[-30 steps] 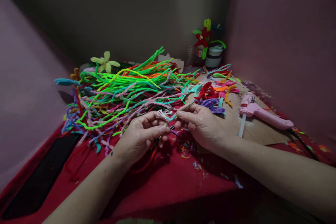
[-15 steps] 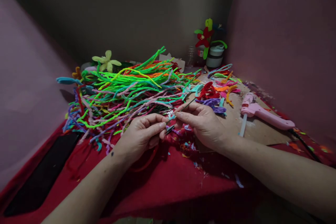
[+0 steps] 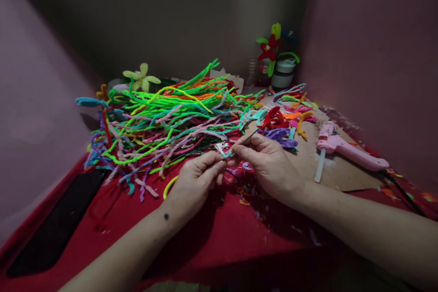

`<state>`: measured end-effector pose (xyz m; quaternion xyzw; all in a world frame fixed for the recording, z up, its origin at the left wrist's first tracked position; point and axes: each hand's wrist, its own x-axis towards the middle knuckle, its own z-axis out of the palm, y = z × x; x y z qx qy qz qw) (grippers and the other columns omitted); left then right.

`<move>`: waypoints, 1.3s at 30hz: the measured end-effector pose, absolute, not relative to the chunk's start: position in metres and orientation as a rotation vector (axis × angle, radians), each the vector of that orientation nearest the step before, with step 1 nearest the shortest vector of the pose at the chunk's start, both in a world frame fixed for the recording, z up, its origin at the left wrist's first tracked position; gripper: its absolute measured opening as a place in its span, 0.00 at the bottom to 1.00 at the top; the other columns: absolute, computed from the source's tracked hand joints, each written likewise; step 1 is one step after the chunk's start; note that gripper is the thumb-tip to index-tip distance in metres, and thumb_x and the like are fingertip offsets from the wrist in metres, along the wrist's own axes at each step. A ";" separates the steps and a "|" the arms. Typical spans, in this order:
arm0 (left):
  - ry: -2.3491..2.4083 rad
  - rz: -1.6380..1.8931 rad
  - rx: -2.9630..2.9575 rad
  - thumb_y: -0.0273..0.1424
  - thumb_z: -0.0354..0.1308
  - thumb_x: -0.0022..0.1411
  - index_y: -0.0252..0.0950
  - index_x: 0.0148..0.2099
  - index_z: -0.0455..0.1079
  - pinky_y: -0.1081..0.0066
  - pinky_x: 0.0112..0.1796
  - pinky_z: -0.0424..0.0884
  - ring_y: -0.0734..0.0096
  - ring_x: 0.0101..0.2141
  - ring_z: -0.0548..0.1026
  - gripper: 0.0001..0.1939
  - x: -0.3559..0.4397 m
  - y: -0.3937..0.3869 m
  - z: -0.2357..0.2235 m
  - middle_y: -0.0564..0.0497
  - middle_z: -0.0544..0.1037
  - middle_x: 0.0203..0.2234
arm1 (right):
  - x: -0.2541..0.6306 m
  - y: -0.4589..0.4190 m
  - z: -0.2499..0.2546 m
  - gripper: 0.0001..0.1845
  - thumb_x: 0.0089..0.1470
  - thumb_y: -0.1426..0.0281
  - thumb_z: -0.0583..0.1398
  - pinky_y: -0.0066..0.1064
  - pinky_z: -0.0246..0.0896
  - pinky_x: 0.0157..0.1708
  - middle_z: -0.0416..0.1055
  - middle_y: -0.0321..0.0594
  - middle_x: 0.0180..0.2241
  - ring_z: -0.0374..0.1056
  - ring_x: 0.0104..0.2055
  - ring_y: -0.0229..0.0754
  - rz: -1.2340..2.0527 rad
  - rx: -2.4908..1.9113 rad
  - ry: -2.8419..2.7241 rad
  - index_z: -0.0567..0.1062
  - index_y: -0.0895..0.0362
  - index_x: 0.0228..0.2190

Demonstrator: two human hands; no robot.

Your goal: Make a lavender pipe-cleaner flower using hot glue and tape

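My left hand is closed, its thumb and forefinger pinching a short light-blue pipe cleaner piece. A tuft of white stamens stands at that piece, just above my fingertips. Out from under the left hand curves a yellow loop; what it belongs to is hidden by the hand. My right hand pinches a thin dark stem that slants up to the right. The fingertips of both hands nearly meet at the light-blue piece.
A large heap of coloured pipe cleaners lies behind my hands. At right, a pink glue gun rests on a cardboard sheet, near bent purple pieces. A black phone-like slab lies left. Finished flowers stand at the back.
My left hand has turned and shifted slightly right. The light-blue piece and stamens show more clearly. A dark metallic tip below the fingers and a red loop are out of sight; a yellow loop shows.
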<state>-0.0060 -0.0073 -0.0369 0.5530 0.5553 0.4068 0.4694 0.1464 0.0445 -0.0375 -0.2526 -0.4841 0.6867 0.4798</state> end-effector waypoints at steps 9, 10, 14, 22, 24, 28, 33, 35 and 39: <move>1.500 1.196 1.606 0.32 0.51 0.60 0.36 0.28 0.66 0.75 0.27 0.58 0.76 0.24 0.59 0.09 0.004 -0.011 -0.039 0.56 0.61 0.20 | 0.144 0.046 -0.039 0.06 0.47 0.71 0.63 0.26 0.66 0.29 0.69 0.31 0.23 0.69 0.22 0.32 1.774 -0.566 -1.028 0.70 0.59 0.25; 1.528 1.197 1.632 0.32 0.50 0.60 0.36 0.28 0.65 0.75 0.27 0.58 0.77 0.24 0.59 0.10 0.005 -0.011 -0.039 0.56 0.61 0.21 | 0.144 0.046 -0.039 0.06 0.47 0.71 0.63 0.27 0.66 0.29 0.69 0.31 0.22 0.69 0.22 0.32 1.791 -0.571 -1.016 0.70 0.59 0.25; 1.593 1.166 1.694 0.33 0.49 0.61 0.36 0.27 0.63 0.76 0.27 0.58 0.76 0.24 0.58 0.11 0.006 -0.012 -0.037 0.56 0.61 0.21 | 0.145 0.048 -0.038 0.07 0.45 0.70 0.64 0.27 0.66 0.29 0.70 0.31 0.21 0.69 0.20 0.32 1.846 -0.588 -0.959 0.70 0.59 0.25; 1.636 1.161 1.692 0.32 0.50 0.60 0.37 0.24 0.61 0.76 0.26 0.58 0.76 0.23 0.57 0.12 0.007 -0.014 -0.036 0.56 0.59 0.19 | 0.147 0.048 -0.034 0.12 0.40 0.69 0.67 0.25 0.65 0.26 0.70 0.31 0.20 0.69 0.20 0.33 1.961 -0.588 -0.876 0.69 0.59 0.23; 1.612 1.140 1.695 0.33 0.49 0.60 0.37 0.25 0.61 0.76 0.27 0.59 0.76 0.23 0.58 0.12 0.008 -0.014 -0.036 0.56 0.60 0.20 | 0.147 0.049 -0.035 0.12 0.40 0.70 0.67 0.24 0.64 0.26 0.69 0.30 0.20 0.69 0.20 0.32 1.975 -0.572 -0.860 0.69 0.60 0.23; 1.562 1.124 1.702 0.32 0.49 0.60 0.37 0.24 0.60 0.76 0.26 0.57 0.77 0.23 0.57 0.12 0.007 -0.010 -0.035 0.57 0.58 0.19 | 0.146 0.052 -0.040 0.11 0.41 0.70 0.67 0.24 0.64 0.26 0.69 0.31 0.20 0.70 0.21 0.33 1.970 -0.577 -0.874 0.69 0.60 0.24; 1.515 1.090 1.603 0.33 0.50 0.60 0.35 0.25 0.63 0.76 0.23 0.55 0.78 0.21 0.58 0.12 0.003 -0.003 -0.024 0.57 0.61 0.18 | 0.145 0.054 -0.041 0.09 0.46 0.69 0.65 0.28 0.65 0.30 0.70 0.32 0.23 0.70 0.23 0.33 1.806 -0.541 -0.978 0.70 0.59 0.27; 1.523 1.068 1.515 0.34 0.52 0.59 0.35 0.26 0.65 0.76 0.21 0.53 0.79 0.19 0.56 0.11 -0.002 -0.002 -0.019 0.58 0.61 0.17 | 0.147 0.053 -0.038 0.07 0.47 0.69 0.64 0.30 0.65 0.32 0.71 0.33 0.24 0.70 0.24 0.34 1.736 -0.529 -1.060 0.71 0.58 0.27; 1.503 1.094 1.403 0.36 0.57 0.54 0.35 0.26 0.68 0.76 0.20 0.50 0.80 0.17 0.53 0.10 -0.012 -0.001 -0.013 0.59 0.58 0.14 | 0.151 0.052 -0.034 0.09 0.43 0.74 0.64 0.28 0.64 0.31 0.74 0.35 0.27 0.70 0.26 0.34 1.713 -0.549 -1.199 0.75 0.58 0.31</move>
